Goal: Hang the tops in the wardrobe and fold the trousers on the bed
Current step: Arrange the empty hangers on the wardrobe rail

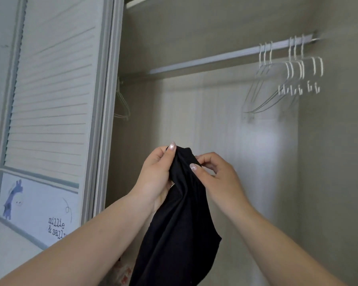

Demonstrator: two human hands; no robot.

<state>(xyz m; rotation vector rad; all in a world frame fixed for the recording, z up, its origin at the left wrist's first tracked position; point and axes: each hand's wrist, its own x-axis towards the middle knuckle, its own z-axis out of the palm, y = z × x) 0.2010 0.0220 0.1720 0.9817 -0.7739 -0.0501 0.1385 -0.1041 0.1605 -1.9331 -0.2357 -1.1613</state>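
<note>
both the left hand and right hand are pinching the bunched top edge of the black top, hanging straight down, while the empty hangers are waiting up-right, nearer the right hand.

**Garment held up before the open wardrobe**

The garment hangs at centre, the left hand at its nine o'clock and the right hand at its three o'clock. Behind runs the rail; hangers hang on it at two o'clock. The louvred door stands at ten o'clock, one hanger just inside it.
</note>
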